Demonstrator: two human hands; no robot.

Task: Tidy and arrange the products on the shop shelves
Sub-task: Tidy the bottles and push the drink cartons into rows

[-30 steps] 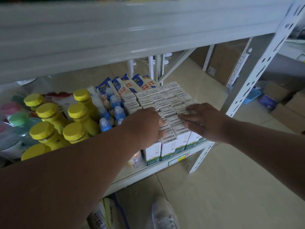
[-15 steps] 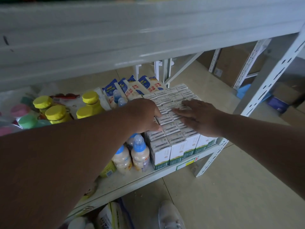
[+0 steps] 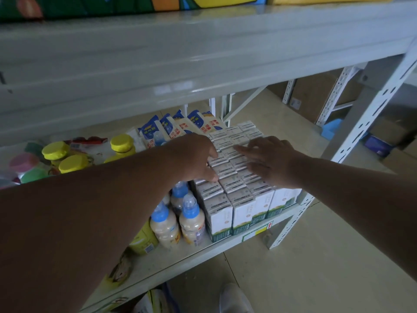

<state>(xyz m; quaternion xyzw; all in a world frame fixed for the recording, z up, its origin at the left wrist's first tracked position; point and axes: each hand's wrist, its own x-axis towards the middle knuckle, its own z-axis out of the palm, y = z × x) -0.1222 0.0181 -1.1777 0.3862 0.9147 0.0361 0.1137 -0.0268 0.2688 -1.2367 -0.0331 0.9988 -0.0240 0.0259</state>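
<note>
A tight block of white and green drink cartons (image 3: pixel 234 199) fills the right end of the lower shelf (image 3: pixel 180 258). My left hand (image 3: pixel 194 157) rests on the block's left side, fingers curled over the carton tops. My right hand (image 3: pixel 268 159) lies flat on the tops to the right, fingers spread and pointing left. Neither hand lifts a carton. Small bottles with blue caps (image 3: pixel 178 222) stand just left of the cartons at the shelf front. Blue and white milk pouches (image 3: pixel 178 126) lean behind the block.
Yellow-capped bottles (image 3: pixel 67 157) and pink and green lids (image 3: pixel 27 166) stand at the left of the shelf. The upper shelf (image 3: pixel 203 53) overhangs close above. A perforated white upright (image 3: pixel 370 114) stands at the right. Cardboard boxes (image 3: pixel 316 96) sit on the floor behind.
Both hands have slid a little further back along the carton tops. The view has shifted, so the blue-capped bottles now show at the shelf front.
</note>
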